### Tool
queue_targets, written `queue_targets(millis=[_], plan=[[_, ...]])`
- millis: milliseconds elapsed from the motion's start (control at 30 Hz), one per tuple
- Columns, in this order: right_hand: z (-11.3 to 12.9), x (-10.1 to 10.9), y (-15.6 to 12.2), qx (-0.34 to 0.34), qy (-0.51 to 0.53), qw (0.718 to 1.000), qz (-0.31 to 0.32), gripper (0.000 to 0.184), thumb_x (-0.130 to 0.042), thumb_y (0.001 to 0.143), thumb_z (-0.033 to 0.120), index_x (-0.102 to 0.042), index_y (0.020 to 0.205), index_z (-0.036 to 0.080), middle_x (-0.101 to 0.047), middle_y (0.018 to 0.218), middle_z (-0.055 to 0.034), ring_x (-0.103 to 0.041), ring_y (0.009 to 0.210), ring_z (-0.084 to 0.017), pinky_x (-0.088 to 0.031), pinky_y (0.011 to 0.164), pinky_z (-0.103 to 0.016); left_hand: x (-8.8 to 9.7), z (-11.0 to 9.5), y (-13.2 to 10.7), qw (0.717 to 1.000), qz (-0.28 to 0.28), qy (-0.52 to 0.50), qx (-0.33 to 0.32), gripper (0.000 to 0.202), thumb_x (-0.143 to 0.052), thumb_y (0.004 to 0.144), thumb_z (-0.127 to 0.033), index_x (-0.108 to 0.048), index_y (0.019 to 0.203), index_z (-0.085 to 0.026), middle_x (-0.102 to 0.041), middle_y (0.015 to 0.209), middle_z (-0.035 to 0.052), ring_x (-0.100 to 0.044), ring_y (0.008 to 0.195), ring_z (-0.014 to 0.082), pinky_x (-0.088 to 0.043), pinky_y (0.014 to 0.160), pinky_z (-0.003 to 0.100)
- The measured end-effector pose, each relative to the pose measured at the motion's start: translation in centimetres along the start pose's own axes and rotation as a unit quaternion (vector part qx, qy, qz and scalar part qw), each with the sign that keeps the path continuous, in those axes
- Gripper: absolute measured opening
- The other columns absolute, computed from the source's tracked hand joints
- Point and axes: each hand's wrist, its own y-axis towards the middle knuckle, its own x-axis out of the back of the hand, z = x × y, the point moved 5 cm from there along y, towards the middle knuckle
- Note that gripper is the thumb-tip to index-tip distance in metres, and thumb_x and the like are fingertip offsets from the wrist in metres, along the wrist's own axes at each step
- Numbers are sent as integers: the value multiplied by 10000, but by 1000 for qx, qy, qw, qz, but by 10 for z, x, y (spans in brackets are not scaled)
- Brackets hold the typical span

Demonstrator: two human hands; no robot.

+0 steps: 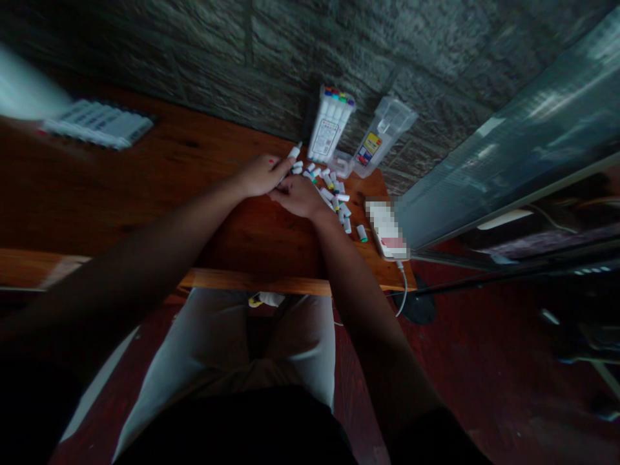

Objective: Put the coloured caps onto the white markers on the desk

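My left hand [264, 175] is closed around a white marker [293, 153], whose narrow tip points up and away from me. My right hand [299, 195] meets it just to the right, with its fingers curled in against the left fingers. What the right fingers grip, if anything, is hidden. Loose white marker caps [341, 197] with coloured ends lie scattered beside and beyond my right hand. One cap with a green end [361, 233] lies apart, nearer the table's right end.
Against the stone wall stand a clear case full of markers [332, 126] and a see-through case [385, 135] with a yellow label. A row of white markers [99, 124] lies far left. A phone-like white device [387, 229] with a cable rests at the wooden table's [169, 161] right end.
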Motion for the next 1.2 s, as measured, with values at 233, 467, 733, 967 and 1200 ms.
queue_targets(millis=[233,467,733,967,1200], plan=[[0,0,1,-3,-9,1000,-5,265,-549,918,290,-693,753,141,-665,738,-29,-529,675,-118,-345,680,-269,0,1,1,1000,-6,-14,-7,540,-367,963,-518,-621,637,-171,-596,575,60,-593,692,182,-396,630,263],[-1,0,1,3,-5,1000,-1,266,-549,913,296,-686,740,148,-655,728,-26,-523,673,-115,-345,671,-265,1,1,1,1000,-11,-3,-4,592,-349,942,-594,-620,621,-177,-595,559,57,-586,647,177,-388,600,263],[-2,-1,1,1,1,1000,-8,269,-546,907,304,-691,742,148,-657,721,-23,-532,689,-118,-345,665,-254,0,2,2,1000,-3,-24,-5,565,-366,945,-571,-610,610,-186,-580,550,55,-596,682,190,-387,623,271],[-1,0,-1,4,9,1000,-8,277,-545,914,309,-696,746,148,-659,719,-19,-543,684,-117,-353,671,-249,0,3,1,999,-5,-38,2,562,-390,940,-575,-600,588,-190,-587,541,54,-598,680,192,-384,612,268],[-2,-1,1,-1,-1,1000,-6,265,-553,907,296,-695,738,149,-655,710,-12,-522,664,-107,-340,660,-244,-1,5,2,999,-22,-25,-1,559,-386,950,-564,-640,622,-190,-646,595,59,-622,698,189,-398,624,263]])
